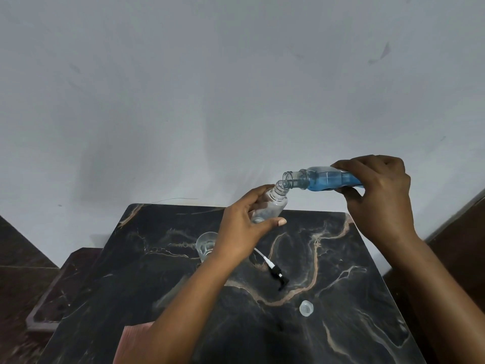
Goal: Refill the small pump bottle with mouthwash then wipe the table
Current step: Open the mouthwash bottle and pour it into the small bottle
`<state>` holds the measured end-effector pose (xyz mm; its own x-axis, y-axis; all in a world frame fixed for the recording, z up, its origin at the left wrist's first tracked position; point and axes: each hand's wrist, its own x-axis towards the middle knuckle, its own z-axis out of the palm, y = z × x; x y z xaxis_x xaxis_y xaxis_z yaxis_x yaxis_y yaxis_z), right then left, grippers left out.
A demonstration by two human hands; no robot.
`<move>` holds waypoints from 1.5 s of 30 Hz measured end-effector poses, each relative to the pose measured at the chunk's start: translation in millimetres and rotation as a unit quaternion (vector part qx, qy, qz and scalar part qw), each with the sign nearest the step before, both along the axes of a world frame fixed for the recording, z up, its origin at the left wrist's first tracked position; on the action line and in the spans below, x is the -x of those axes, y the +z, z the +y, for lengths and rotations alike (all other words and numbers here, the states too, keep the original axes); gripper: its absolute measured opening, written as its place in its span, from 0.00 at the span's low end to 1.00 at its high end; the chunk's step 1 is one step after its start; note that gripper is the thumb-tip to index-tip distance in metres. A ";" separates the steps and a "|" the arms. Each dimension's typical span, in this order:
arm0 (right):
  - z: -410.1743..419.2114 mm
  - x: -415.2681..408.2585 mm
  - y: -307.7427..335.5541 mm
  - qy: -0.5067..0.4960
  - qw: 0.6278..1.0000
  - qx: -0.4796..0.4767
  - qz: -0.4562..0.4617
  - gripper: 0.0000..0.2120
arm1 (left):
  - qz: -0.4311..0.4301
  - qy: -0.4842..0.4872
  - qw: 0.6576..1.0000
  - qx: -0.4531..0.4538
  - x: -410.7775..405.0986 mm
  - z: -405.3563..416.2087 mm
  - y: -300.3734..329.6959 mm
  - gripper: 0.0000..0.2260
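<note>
With our left hand (242, 227) gripping the tilted small pump bottle (270, 206) and our right hand (378, 190) clasping the mouthwash bottle (321, 178), we should tip slowly, mouths touching, above the worktop (341, 298).

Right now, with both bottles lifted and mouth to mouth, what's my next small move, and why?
Probably tip the clear mouthwash bottle in the right hand slightly further: its blue liquid sits behind the neck, and the small clear plastic bottle held by the left hand looks empty.
</note>
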<state>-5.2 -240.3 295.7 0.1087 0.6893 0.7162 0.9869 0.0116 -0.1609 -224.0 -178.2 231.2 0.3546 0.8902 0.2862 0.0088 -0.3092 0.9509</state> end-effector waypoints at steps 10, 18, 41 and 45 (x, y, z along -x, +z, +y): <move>3.7 -0.3 -1.7 0.001 1.000 -0.005 -0.003 0.18 | 0.006 0.008 1.000 0.001 0.9 2.4 -0.5 0.27; 5.5 -1.9 -1.5 0.001 1.000 -0.007 -0.007 0.18 | 0.008 0.003 1.000 0.003 -0.9 4.2 -1.7 0.27; 4.2 -4.6 0.1 -0.004 1.000 -0.002 -0.014 0.18 | -0.010 -0.003 1.000 0.009 -5.5 4.9 -4.7 0.27; 4.2 -4.9 0.5 -0.006 1.000 0.000 -0.014 0.18 | -0.009 -0.001 1.000 0.008 -5.3 4.5 -5.4 0.27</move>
<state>-0.3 -236.1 296.2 0.0959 0.6875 0.7198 0.9911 0.0009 -0.1329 -218.7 -173.7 225.8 0.3520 0.8937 0.2783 -0.0082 -0.2944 0.9557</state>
